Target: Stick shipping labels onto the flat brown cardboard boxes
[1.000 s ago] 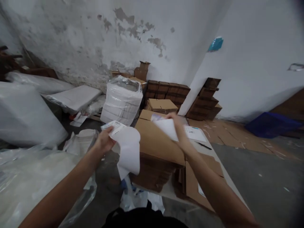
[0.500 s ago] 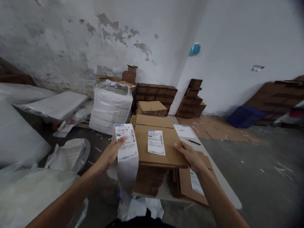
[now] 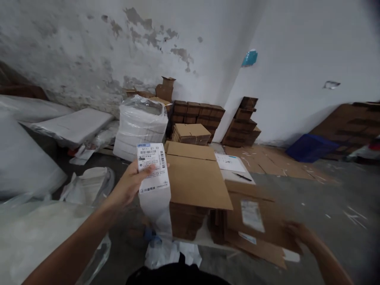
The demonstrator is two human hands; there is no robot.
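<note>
My left hand [image 3: 135, 180] pinches a strip of printed white labels [image 3: 152, 168], whose backing hangs down beside the cardboard stack. A flat carton with no label on its visible face [image 3: 194, 178] tops that stack. To the right, my right hand [image 3: 297, 231] grips the edge of a labelled flat carton [image 3: 267, 221], blurred by motion. It lies over other flat cartons [image 3: 258, 247], one of which shows part of a label.
A paper sheet [image 3: 230, 162] and a black pen [image 3: 242, 176] lie on the white table. Behind stand bundled cartons [image 3: 192, 134] and a plastic-wrapped white stack [image 3: 141, 128]. A blue crate [image 3: 310, 148] is on the floor at right.
My right hand has moved right and down with the labelled carton, off the middle stack. An unlabelled carton face now shows there. My left hand has shifted slightly left and up with the strip.
</note>
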